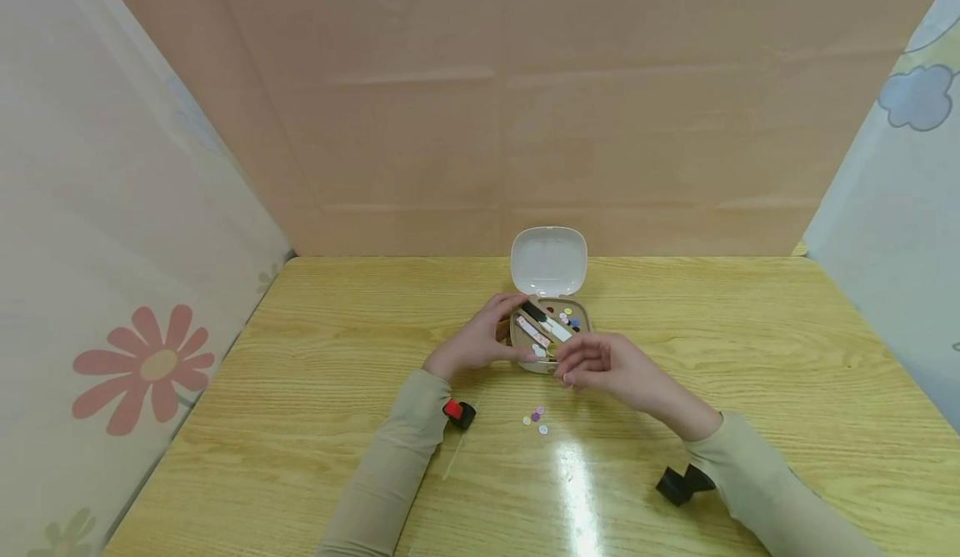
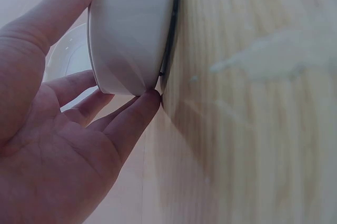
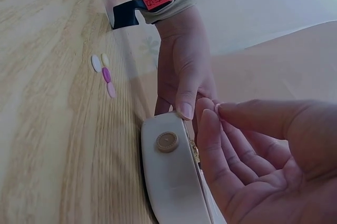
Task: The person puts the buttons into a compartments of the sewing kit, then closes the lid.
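Note:
A small white sewing box (image 1: pixel 536 366) stands on the table with its white lid (image 1: pixel 549 261) raised behind it. Its beige inside holds several buttons (image 1: pixel 567 312), a black-and-white strip (image 1: pixel 555 329), a white strip with pink marks (image 1: pixel 532 332) and something yellow near the front. My left hand (image 1: pixel 480 341) holds the box by its left end, thumb at the front and fingers round the back corner. Over the front right corner, my right hand (image 1: pixel 611 365) pinches a small pale pink button (image 3: pixel 217 108) between thumb and forefinger, mostly hidden by the fingertips.
In front of the box lie several loose buttons, among them a purple button (image 1: pixel 536 416) and a white button (image 1: pixel 543 429). A round tan knob (image 3: pixel 167 142) sits on the box's front. A black wrist mount with a red label (image 1: pixel 453 409) is on the left sleeve.

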Motion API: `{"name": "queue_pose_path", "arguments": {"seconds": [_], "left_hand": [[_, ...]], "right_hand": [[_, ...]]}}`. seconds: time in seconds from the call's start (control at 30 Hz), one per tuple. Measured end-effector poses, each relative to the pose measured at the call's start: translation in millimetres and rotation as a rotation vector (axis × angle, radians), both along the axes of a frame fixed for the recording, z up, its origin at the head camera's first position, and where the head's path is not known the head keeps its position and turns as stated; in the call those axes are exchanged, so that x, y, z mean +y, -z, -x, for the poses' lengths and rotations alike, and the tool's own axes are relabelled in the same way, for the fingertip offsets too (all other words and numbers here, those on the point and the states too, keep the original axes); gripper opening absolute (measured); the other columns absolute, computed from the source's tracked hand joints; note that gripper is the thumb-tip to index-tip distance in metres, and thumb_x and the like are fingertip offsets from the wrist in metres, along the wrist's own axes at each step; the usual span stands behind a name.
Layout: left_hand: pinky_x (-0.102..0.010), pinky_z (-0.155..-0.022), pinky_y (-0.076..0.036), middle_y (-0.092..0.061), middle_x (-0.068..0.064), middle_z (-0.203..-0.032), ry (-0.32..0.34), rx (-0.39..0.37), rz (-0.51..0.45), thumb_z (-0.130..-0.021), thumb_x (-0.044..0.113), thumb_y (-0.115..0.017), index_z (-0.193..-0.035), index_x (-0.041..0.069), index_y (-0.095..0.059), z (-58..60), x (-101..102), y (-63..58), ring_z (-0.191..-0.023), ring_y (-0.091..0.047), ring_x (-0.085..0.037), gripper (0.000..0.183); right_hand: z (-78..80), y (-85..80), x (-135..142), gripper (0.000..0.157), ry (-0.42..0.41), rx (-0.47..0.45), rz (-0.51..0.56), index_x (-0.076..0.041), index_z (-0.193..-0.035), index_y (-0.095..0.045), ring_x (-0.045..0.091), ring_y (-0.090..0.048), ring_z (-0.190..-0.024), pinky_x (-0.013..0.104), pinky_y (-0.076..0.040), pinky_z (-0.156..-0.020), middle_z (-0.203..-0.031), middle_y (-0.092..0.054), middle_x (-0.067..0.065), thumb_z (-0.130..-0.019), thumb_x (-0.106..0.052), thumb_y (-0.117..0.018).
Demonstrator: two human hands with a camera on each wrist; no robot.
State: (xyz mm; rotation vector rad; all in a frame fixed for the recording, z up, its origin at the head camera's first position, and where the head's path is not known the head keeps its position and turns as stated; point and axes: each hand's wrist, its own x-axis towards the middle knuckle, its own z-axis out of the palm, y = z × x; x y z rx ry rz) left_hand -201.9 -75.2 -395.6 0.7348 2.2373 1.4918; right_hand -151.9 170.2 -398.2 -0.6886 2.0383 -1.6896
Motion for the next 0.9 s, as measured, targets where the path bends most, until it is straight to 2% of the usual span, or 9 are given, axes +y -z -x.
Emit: {"name": "queue_pose_path", "arguments": {"seconds": [0.2, 0.43, 0.67, 0.9], "left_hand": [[-0.048, -0.108, -0.033, -0.025, -0.017, -0.148, -0.003, -0.004, 0.002, -0.079, 0.005, -0.078, -0.148, -0.002, -0.026, -0.3, 0, -0.1, -0.135, -0.031, -0.032, 0.087], [-0.047, -0.108, -0.033, -0.025, -0.018, -0.148, 0.004, -0.001, 0.002, -0.079, 0.005, -0.078, -0.148, -0.002, -0.025, -0.6, 0, -1.5, -0.135, -0.032, -0.032, 0.087], [-0.047, -0.108, -0.033, -0.025, -0.018, -0.147, -0.001, -0.006, -0.001, -0.079, 0.003, -0.078, -0.148, -0.003, -0.026, -1.2, 0, -2.6, -0.134, -0.033, -0.033, 0.087], [-0.045, -0.107, -0.034, -0.025, -0.019, -0.147, 0.006, 0.0, -0.002, -0.079, 0.003, -0.078, -0.148, -0.003, -0.026, -0.7, 0, -2.4, -0.134, -0.033, -0.032, 0.087]], "right_hand": [[4.2, -0.4, 2, 0.029, 0.037, -0.019, 0.015, 0.014, -0.115, -0.053, 0.043, -0.063, -0.094, 0.044, -0.056, -0.079, -0.101, -0.063, 0.028, -0.09, 0.002, -0.063], [7.3, -3.6, 1, 0.033, 0.063, -0.089, 0.041, 0.016, -0.117, -0.05, 0.046, -0.061, -0.096, 0.051, -0.054, -0.08, -0.102, -0.063, 0.029, -0.09, 0.002, -0.063], [12.0, -5.4, 3, 0.035, 0.098, -0.087, 0.047, 0.018, -0.118, -0.049, 0.033, -0.066, -0.093, 0.051, -0.054, -0.081, -0.102, -0.063, 0.029, -0.09, 0.003, -0.062], [20.8, -5.6, 7, 0.033, 0.168, -0.076, 0.034, 0.017, -0.12, -0.048, 0.025, -0.066, -0.094, 0.041, -0.056, -0.081, -0.104, -0.063, 0.029, -0.092, 0.004, -0.059]]}}
